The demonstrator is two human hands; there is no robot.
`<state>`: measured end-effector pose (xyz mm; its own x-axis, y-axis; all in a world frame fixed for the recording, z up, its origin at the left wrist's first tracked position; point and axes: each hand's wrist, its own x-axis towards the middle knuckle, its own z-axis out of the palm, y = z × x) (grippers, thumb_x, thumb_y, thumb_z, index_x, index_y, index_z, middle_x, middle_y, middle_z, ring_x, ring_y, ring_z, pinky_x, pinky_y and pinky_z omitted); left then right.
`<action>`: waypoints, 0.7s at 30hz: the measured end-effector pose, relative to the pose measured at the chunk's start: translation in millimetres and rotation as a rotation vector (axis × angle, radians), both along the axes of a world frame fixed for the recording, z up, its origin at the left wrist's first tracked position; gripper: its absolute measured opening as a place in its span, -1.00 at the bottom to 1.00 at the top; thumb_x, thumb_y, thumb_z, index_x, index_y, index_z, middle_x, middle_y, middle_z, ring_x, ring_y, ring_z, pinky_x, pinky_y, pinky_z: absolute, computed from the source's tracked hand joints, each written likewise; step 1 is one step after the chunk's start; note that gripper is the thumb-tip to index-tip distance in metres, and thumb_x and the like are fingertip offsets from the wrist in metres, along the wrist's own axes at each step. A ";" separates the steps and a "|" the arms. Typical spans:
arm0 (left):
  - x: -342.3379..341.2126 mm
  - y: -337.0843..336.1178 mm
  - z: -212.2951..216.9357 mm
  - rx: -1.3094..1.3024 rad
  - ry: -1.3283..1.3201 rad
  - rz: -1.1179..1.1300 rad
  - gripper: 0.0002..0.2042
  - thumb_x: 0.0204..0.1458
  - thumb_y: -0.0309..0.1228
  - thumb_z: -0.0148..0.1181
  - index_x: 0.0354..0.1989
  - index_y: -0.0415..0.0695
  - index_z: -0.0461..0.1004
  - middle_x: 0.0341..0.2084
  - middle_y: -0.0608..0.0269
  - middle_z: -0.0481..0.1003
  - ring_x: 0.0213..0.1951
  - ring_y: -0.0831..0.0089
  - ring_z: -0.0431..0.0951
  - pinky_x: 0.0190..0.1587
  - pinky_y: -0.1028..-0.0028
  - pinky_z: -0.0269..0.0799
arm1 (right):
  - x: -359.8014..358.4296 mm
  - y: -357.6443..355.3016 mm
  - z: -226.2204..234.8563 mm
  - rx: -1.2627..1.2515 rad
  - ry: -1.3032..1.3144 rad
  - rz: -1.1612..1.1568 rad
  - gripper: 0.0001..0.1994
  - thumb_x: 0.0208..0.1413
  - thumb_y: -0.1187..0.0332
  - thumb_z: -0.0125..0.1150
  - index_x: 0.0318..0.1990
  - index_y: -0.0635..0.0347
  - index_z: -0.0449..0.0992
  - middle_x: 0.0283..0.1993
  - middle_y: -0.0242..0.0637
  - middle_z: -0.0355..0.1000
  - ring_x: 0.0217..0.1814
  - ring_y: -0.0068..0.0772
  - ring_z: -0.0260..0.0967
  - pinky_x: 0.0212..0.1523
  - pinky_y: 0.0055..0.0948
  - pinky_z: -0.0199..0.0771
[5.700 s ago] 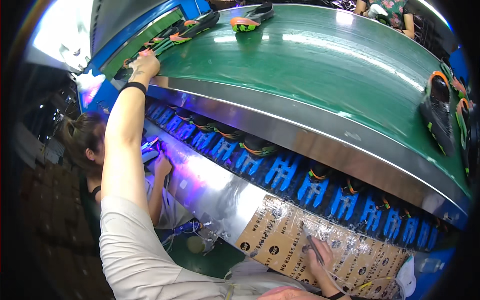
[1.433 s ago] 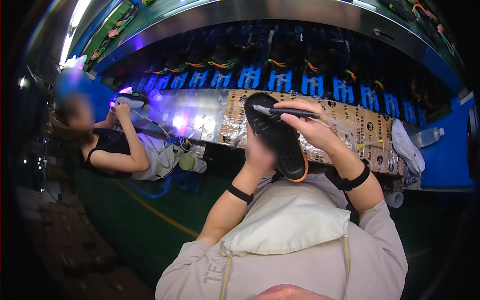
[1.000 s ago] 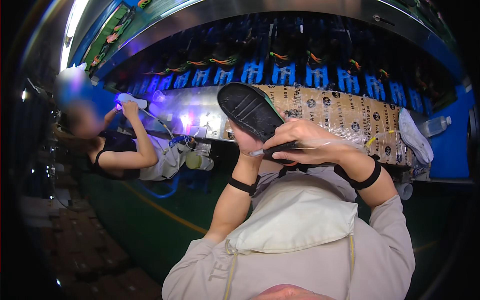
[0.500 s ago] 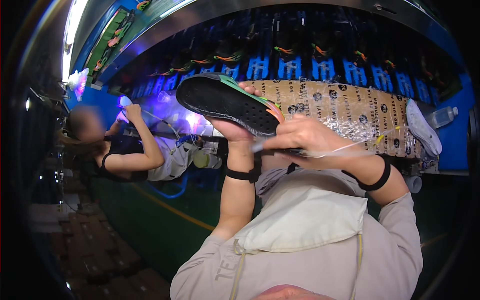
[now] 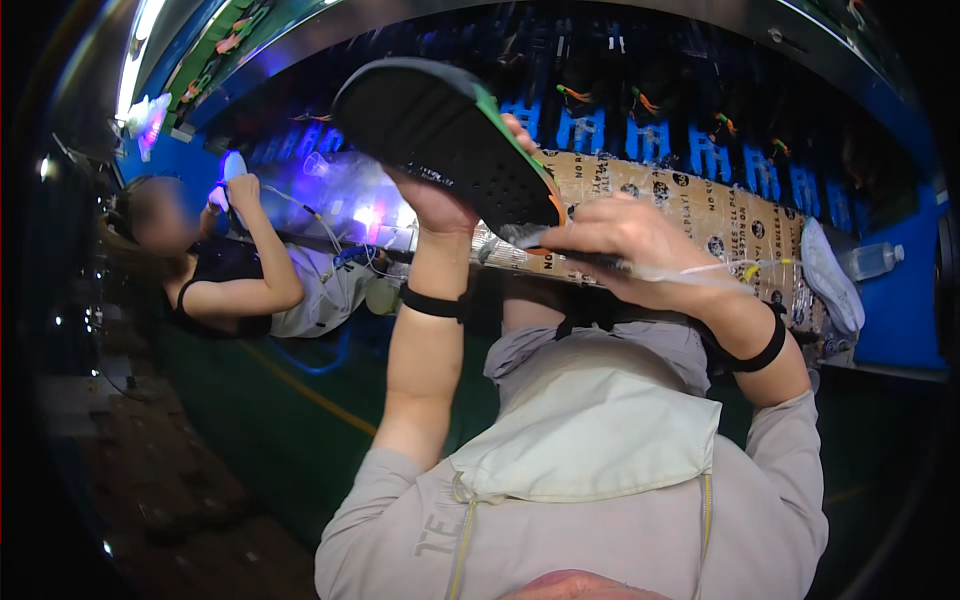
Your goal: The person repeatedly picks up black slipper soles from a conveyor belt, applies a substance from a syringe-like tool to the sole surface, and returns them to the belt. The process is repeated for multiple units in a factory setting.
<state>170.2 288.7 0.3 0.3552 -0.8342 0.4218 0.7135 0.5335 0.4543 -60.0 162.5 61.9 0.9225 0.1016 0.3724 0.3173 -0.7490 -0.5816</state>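
My left hand point(image 5: 440, 205) grips a dark shoe upper point(image 5: 425, 120) from beneath and round its far side. Its black underside, dotted with small holes, faces up, and green and orange trim shows along one edge. Closed fingers of my right hand point(image 5: 630, 235) hold a brush point(image 5: 522, 237) with pale bristles at the shoe's near end. From my right hand a thin clear tube point(image 5: 715, 275) trails toward the right. The bristles touch or nearly touch the shoe's edge; which of these I cannot tell.
A bench covered in printed brown cardboard point(image 5: 690, 220) lies beyond my hands. On its right are a white shoe piece point(image 5: 830, 280) and a clear bottle point(image 5: 872, 262). Blue racks point(image 5: 650, 145) with dark shoes stand behind. At left a co-worker point(image 5: 240, 260) holds a lit piece.
The shoe has moved left and up, its far end rising toward me. My right hand and the brush have shifted slightly, staying at the shoe's near end.
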 end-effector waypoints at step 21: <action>-12.7 -61.2 93.0 0.982 -1.238 0.026 -0.09 0.27 0.49 -0.13 -0.14 -0.26 0.74 -0.33 0.09 0.67 -0.24 0.39 0.66 -0.12 0.38 0.57 | 15.0 -15.2 17.9 -0.123 0.021 0.112 -0.64 0.09 0.46 0.45 0.09 0.11 0.67 -0.25 -0.22 0.51 -0.19 -0.07 0.50 -0.13 -0.15 0.49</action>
